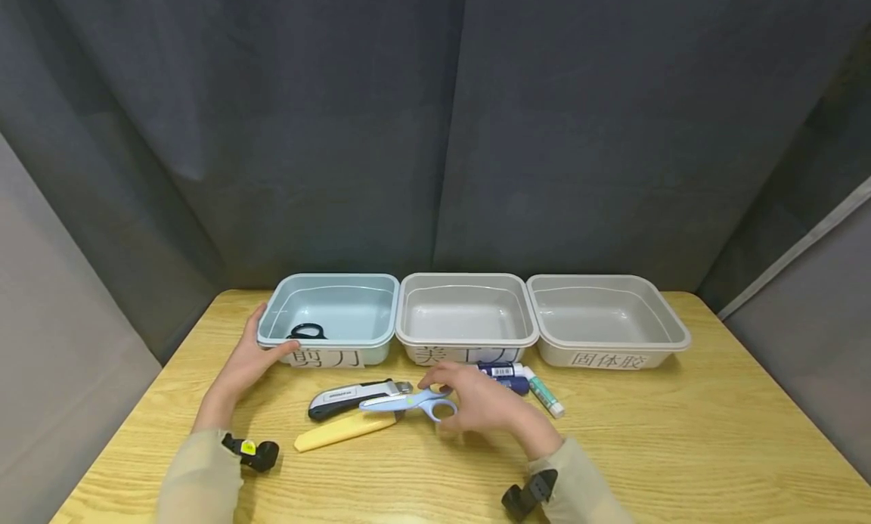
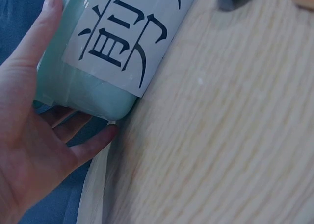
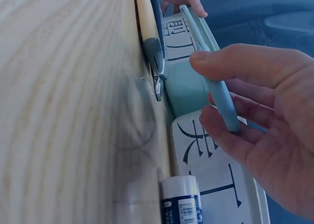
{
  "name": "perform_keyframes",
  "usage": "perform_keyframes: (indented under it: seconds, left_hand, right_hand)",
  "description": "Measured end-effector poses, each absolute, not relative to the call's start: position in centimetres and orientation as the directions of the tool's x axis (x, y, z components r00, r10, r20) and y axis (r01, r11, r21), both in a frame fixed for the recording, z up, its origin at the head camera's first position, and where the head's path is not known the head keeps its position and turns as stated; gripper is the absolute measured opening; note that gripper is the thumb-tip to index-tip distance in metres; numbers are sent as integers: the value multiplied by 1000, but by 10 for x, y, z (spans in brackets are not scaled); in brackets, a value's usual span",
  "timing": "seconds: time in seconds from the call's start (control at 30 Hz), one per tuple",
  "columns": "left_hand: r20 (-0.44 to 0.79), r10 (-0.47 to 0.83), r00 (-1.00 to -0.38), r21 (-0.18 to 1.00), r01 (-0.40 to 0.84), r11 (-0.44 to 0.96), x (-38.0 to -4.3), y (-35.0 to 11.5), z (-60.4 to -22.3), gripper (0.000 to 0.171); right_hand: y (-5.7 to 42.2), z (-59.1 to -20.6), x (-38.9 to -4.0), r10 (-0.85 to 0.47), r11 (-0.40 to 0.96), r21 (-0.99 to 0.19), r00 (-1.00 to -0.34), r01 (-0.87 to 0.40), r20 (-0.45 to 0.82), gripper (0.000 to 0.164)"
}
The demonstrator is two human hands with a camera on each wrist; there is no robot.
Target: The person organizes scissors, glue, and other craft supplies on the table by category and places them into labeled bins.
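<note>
My right hand (image 1: 479, 399) pinches a pair of light blue scissors (image 1: 381, 404) by the handle loops, blades pointing left. They hang above the grey-and-black utility knife (image 1: 354, 398) and the yellow utility knife (image 1: 345, 431). In the right wrist view the scissors (image 3: 223, 99) appear edge-on between thumb and fingers. My left hand (image 1: 240, 367) holds the left front corner of the light blue bin (image 1: 378, 350), thumb along the rim and fingers around the side. Inside that bin lies a black-handled pair of scissors (image 1: 308, 330), partly hidden by the front wall.
A grey bin (image 1: 469, 341) stands in the middle, another grey bin (image 1: 612, 345) at the right; all have paper labels. Glue sticks lie before them: a green one (image 1: 544, 393) and dark blue ones (image 1: 513, 386), partly behind my right hand. Dark curtains (image 1: 442, 131) hang behind the wooden table (image 1: 721, 433).
</note>
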State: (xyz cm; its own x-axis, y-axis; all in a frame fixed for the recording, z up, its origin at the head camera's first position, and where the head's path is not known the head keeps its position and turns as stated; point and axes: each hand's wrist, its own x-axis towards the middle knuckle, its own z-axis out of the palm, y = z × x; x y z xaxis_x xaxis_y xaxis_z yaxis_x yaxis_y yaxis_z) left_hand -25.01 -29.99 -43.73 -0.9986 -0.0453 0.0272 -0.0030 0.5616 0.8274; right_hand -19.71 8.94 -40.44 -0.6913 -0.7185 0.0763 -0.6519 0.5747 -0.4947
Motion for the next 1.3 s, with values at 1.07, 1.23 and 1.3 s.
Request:
perform_keyframes:
  seconds: [1.07, 1.23, 1.3]
  left_hand:
    - [41, -37, -998, 833, 14, 554, -249, -300, -437, 106]
    - [34, -39, -999, 828, 6, 560, -249, -300, -437, 105]
    - [33, -40, -999, 827, 5, 562, -248, -300, -437, 105]
  right_hand:
    - [65, -362, -223, -676, 568, -406, -687, -716, 266, 50]
    - [57, -359, -230, -668, 583, -391, -694, -712, 267, 51]
    - [53, -358, -232, -663, 597, -396, -707, -698, 246, 52]
